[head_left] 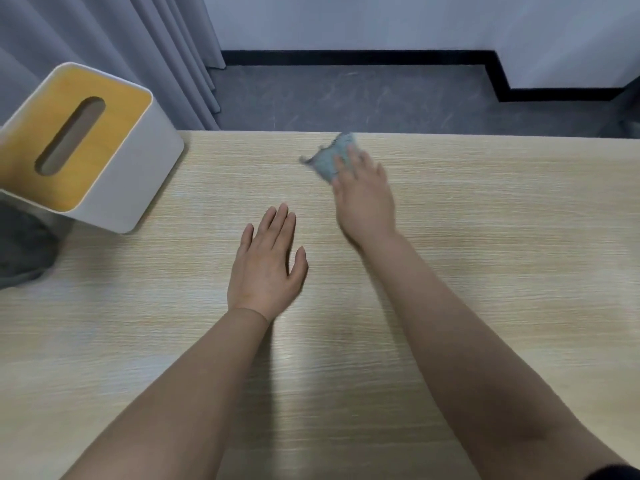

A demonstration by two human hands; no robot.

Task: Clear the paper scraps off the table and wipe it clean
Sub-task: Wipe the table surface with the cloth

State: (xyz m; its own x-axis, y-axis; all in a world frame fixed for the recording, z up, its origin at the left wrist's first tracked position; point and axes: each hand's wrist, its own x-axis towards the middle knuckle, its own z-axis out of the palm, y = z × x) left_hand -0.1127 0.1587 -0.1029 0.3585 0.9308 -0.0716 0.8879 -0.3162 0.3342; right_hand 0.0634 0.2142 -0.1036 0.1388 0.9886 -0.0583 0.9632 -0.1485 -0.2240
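- Table (pixel 485 237): pale wood-grain top, taken as the landmark for all entries below.
- Tissue box (pixel 86 147): white body with a yellow wooden lid and an oval slot; stood at the table's far left corner, tilted in the wide-angle view. No tissue is seen in the slot.
- Dark grey object (pixel 24 251): partly seen off the table's left edge, just beside the tissue box; cannot be identified.
- Curtain (pixel 121 39): grey, hung beyond the table's far left corner.
- Floor (pixel 346 95): grey, seen beyond the table's far edge, bordered by a black skirting strip (pixel 346 57).
- Cloth (pixel 329 159): grey-blue, crumpled, laid on the table close to its far edge, near the middle.
- Right hand (pixel 365 199): fingers kept fairly straight and pressed flat on the cloth; blurred.
- Left hand (pixel 265 265): released, fingers extended together, palm down over the table's middle; nothing is held. Contact with the top cannot be told.
- Writing or labels: nothing legible is noted on any item.
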